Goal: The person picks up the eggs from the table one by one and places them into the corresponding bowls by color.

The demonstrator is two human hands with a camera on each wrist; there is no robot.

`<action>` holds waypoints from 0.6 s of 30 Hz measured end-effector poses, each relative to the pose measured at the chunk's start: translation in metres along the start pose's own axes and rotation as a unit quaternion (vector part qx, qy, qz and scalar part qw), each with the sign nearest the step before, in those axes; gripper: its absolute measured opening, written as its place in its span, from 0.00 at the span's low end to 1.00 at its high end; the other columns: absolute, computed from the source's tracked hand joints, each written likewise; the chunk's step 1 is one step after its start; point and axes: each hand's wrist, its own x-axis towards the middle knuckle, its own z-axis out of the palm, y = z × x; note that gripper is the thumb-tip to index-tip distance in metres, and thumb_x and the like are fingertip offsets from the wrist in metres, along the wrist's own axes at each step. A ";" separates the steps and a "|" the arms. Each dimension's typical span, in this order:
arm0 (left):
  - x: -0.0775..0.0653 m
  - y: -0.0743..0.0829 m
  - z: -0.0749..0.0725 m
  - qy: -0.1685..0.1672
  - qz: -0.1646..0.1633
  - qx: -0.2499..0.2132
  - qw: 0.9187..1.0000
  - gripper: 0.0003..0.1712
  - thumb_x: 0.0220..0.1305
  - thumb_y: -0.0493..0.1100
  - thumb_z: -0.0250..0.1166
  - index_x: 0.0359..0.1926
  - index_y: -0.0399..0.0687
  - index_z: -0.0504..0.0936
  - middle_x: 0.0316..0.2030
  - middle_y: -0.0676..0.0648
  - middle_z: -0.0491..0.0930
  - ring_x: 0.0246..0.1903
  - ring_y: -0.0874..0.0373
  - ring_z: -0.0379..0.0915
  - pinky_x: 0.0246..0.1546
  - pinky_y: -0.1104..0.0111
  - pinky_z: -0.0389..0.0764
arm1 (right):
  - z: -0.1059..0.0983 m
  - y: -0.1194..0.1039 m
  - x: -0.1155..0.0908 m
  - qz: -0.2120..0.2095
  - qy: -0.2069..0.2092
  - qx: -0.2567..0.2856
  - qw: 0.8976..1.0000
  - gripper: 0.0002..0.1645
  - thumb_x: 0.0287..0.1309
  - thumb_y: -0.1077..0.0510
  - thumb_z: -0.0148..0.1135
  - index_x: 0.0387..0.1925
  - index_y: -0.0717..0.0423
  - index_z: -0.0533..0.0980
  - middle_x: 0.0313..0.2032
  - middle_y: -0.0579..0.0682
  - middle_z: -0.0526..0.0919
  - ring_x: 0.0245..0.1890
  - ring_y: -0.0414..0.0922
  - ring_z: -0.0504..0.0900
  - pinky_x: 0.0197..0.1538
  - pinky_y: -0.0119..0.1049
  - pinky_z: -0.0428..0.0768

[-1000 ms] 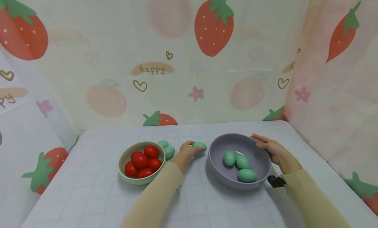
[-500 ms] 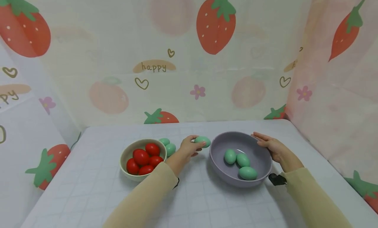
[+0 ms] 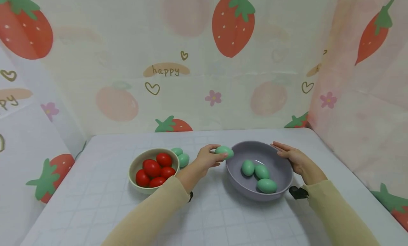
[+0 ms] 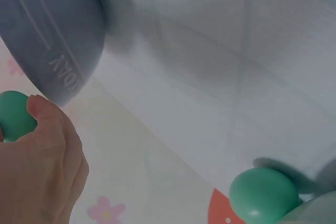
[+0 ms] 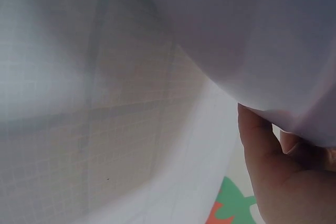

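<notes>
My left hand pinches a green egg between thumb and fingers, raised at the left rim of a purple bowl. That egg overlaps the rim in the head view; the left wrist view shows the gripped egg close by the bowl's outer wall. Inside the bowl lie three green eggs. On its right side, my right hand rests against the rim with fingers stretched along the outside. From the right wrist, the thumb touches the bowl's edge.
A cream bowl full of several red eggs stands to the left, with my left forearm passing near it. Two green eggs lie on the white table behind that bowl. A strawberry-print cloth backs the table.
My left hand has lifted the green egg from near the table and carried it right to the purple bowl's rim. The right hand has stayed at the bowl.
</notes>
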 end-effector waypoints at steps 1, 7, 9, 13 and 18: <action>-0.001 0.001 0.002 -0.006 0.002 0.001 1.000 0.30 0.63 0.36 0.67 0.64 0.36 0.69 0.51 0.36 0.77 0.51 0.43 0.78 0.50 0.61 0.79 | 0.000 0.000 0.000 -0.001 -0.001 0.001 1.000 0.38 0.72 0.64 0.45 0.75 0.58 0.40 0.73 0.55 0.40 0.74 0.50 0.40 0.52 0.23 0.68; -0.002 0.000 0.010 -0.029 0.008 0.005 1.000 0.30 0.61 0.34 0.68 0.63 0.34 0.70 0.49 0.36 0.77 0.46 0.44 0.80 0.46 0.64 0.80 | -0.002 0.000 0.001 -0.001 -0.004 0.000 1.000 0.38 0.73 0.64 0.46 0.75 0.58 0.39 0.73 0.54 0.41 0.74 0.49 0.40 0.60 0.27 0.66; -0.004 0.001 0.012 -0.030 0.012 0.011 0.999 0.30 0.60 0.34 0.69 0.62 0.34 0.71 0.48 0.37 0.77 0.42 0.47 0.81 0.45 0.64 0.81 | -0.002 -0.001 0.000 -0.001 -0.004 -0.001 1.000 0.39 0.72 0.64 0.46 0.75 0.59 0.39 0.73 0.54 0.41 0.74 0.49 0.40 0.61 0.28 0.65; -0.009 0.005 0.018 -0.038 0.016 0.026 0.999 0.30 0.57 0.33 0.70 0.60 0.34 0.72 0.47 0.39 0.77 0.36 0.55 0.80 0.45 0.65 0.81 | -0.002 0.000 0.000 0.000 -0.003 -0.001 1.000 0.39 0.72 0.63 0.46 0.75 0.59 0.40 0.73 0.54 0.42 0.74 0.49 0.41 0.58 0.26 0.66; -0.011 0.008 0.028 -0.065 0.017 0.034 0.997 0.29 0.56 0.32 0.71 0.58 0.34 0.73 0.46 0.40 0.78 0.37 0.54 0.81 0.44 0.65 0.81 | -0.002 -0.001 0.001 0.001 -0.004 0.000 1.000 0.39 0.72 0.63 0.47 0.75 0.58 0.39 0.73 0.54 0.40 0.74 0.48 0.41 0.57 0.25 0.67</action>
